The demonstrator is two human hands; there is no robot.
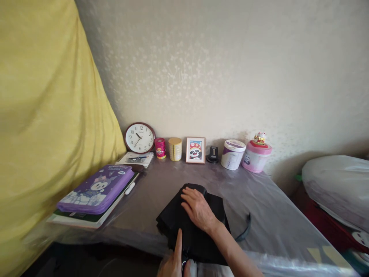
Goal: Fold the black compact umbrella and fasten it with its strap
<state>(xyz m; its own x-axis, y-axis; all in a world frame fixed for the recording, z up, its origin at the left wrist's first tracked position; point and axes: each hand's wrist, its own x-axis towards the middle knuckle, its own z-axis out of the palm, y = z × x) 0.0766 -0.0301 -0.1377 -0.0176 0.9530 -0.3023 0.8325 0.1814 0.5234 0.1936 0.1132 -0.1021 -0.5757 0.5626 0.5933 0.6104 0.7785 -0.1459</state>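
Note:
A black folding umbrella (173, 209) lies loosely folded at the table's front edge, its fabric spread in flat pleats. My left hand (173, 261), at the bottom of the view, grips the umbrella at its handle end, index finger stretched along the fabric. Most of the handle is hidden by that hand and the frame edge. Across the upper pleats rests my right hand (198, 209), palm down with its fingers extended on the cloth. A dark strap (245, 229) curls out on the table to the right of the umbrella.
Left on the plastic-covered table (276, 215) is a purple case (95, 188) atop books. Along the wall stand a clock (140, 137), a pink can (160, 148), a yellow tin (175, 149), a picture frame (195, 150), a white tub (233, 154) and a pink jar (256, 156).

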